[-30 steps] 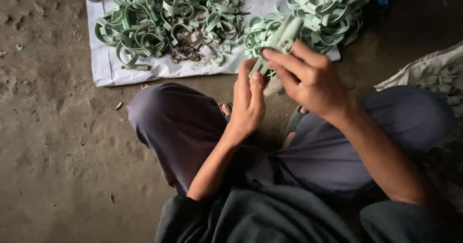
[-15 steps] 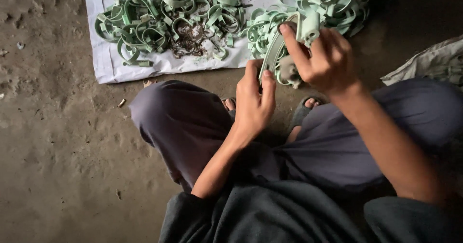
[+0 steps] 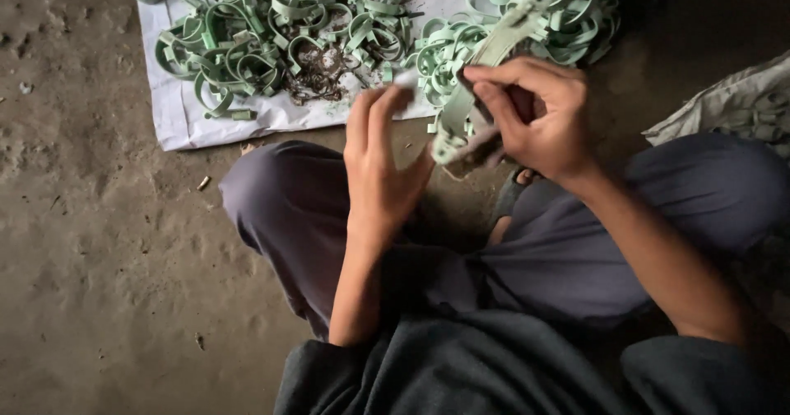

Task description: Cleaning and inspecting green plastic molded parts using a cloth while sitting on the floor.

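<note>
A seated person's right hand (image 3: 539, 118) grips a pale green plastic clamp (image 3: 485, 61) just in front of the white sheet (image 3: 177, 114), where heaped green clamps (image 3: 271, 36) lie; the left hand (image 3: 383, 164), fingers spread, hovers beside it.

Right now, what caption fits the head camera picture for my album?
Right hand holds a pale green clamp strip, left hand open beside it, above piles of green clamps on white sheet.

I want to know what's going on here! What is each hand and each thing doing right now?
Right hand: gripping a green clamp strip.
Green clamp strip: held, tilted.
Left hand: fingers raised, blurred, beside the strip.
Clamp piles: heaped on the sheet.
White sheet: flat on the ground.
</note>
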